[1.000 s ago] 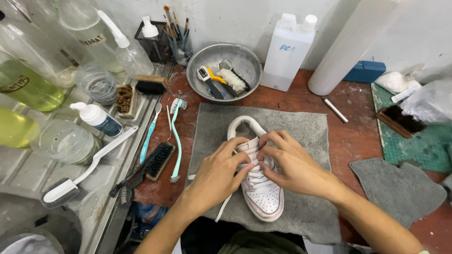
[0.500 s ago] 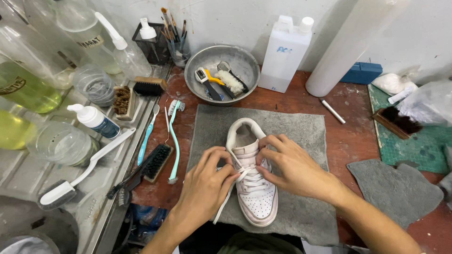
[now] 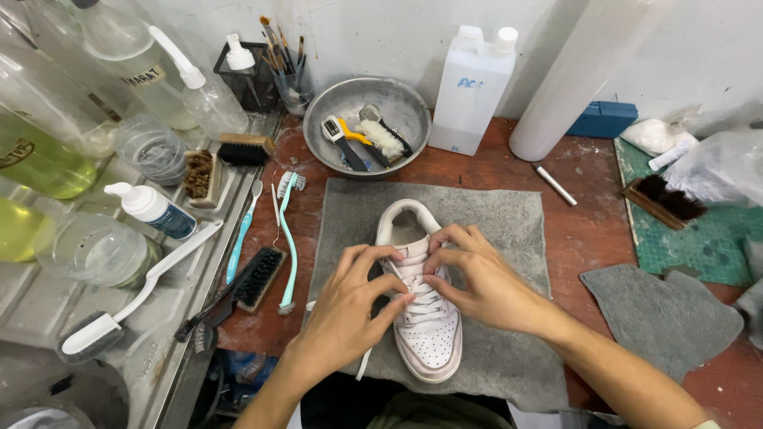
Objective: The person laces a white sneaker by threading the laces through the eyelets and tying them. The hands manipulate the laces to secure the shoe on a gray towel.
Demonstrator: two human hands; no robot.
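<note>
The white shoe (image 3: 421, 318) lies on a grey cloth (image 3: 509, 230) in the middle of the red-brown desk (image 3: 588, 238), toe toward the person and heel opening toward the wall.

Left hand (image 3: 350, 306): positioned over the left side of the shoe at the lace area. Fingers are curled and thumb and forefinger are pinched on a white lace (image 3: 397, 274). A loose lace end hangs below this hand, off the side of the shoe.

Right hand (image 3: 481, 282): positioned over the right side of the upper lace rows. Fingers are bent, with the tips pressed to the laces near the tongue; it appears to grip the lace as well, though the exact contact is partly hidden.

Change since the earlier views: one second ago both hands lay flatter and lower over the lace rows. They have now moved up toward the top eyelets and closed to a fingertip pinch. The shoe itself has stayed in the same place on the cloth. Judged from this, the work on the laces has reached the upper rows close to the shoe opening.

Nearby items: a metal bowl (image 3: 334, 111) holding brushes stands behind the cloth; a white jug (image 3: 473, 91) stands beside it; a teal brush (image 3: 290, 238) and a black brush (image 3: 258, 278) lie just left of the cloth.
</note>
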